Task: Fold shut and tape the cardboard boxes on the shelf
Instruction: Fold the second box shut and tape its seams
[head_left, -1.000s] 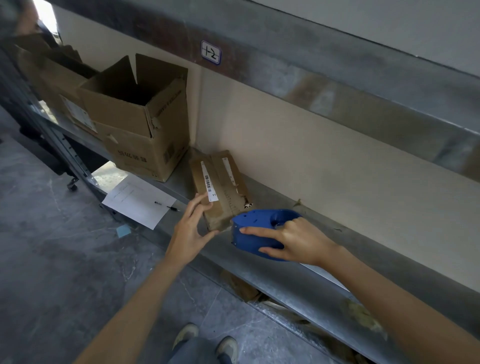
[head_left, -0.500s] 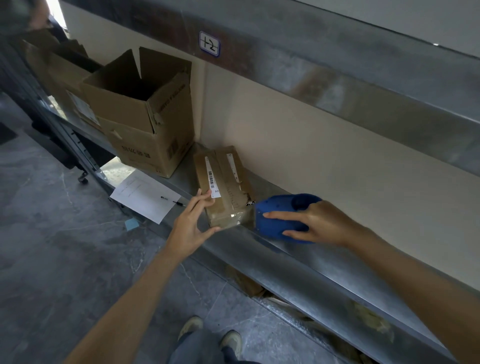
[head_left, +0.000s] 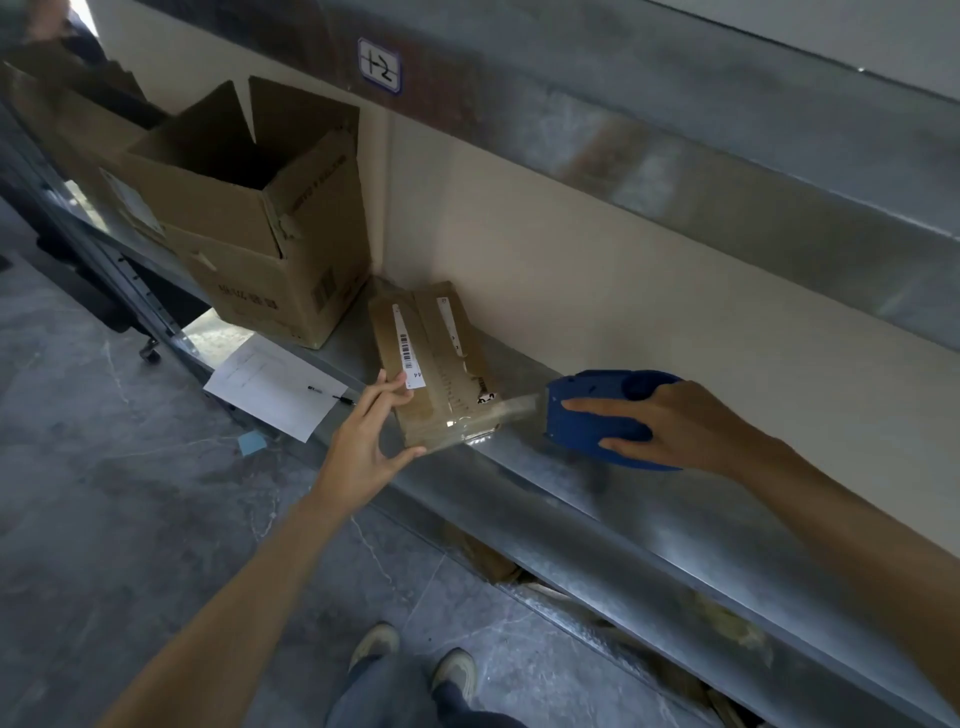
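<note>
Grey metal shelf (head_left: 571, 499) against a cream wall (head_left: 597, 270), concrete floor (head_left: 104, 493) below. My L hand (head_left: 363, 441) pinches the near corner of the small taped box (head_left: 436, 374). R hand (head_left: 670, 426) grips the blue tape dispenser (head_left: 597, 415) just beside it, tape strip (head_left: 511, 408) stretched between. 1 open box (head_left: 260, 218) stands further left. Lower shelf (head_left: 649, 670) stuff: too dim to tell.

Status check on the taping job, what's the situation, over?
Left hand holds small box corner. Right hand grips dispenser, tape strung from box. Big box unsealed, flaps up. Nothing in the way.
</note>
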